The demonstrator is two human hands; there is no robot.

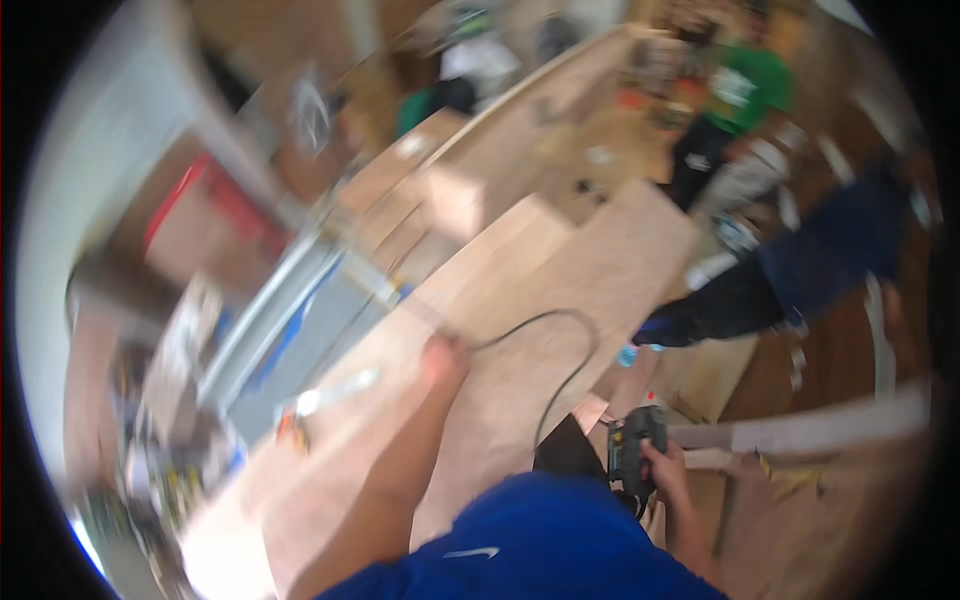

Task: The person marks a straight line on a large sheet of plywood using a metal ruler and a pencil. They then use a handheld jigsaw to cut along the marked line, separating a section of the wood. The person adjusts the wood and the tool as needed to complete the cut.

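Note:
My left hand (445, 360) is over a plywood panel (590, 260) beside a black cord (555, 312), its fingers curled but smeared by motion; whether it grips anything is unclear. A metal straight tool with orange (335, 390) lies on the panel left of my left forearm. At the lower right, beyond the panel's edge, my right hand (668, 470) is closed on a black power tool (630, 445), with a cord hanging below it. The whole view is blurred.
Stacked wooden boxes and boards (450, 195) stand ahead. A grey frame with blue strips (270, 330) is at left, near a red item (185, 200). A person in green (745, 90) and another in dark blue (820, 250) are at right, near more boards (830, 430).

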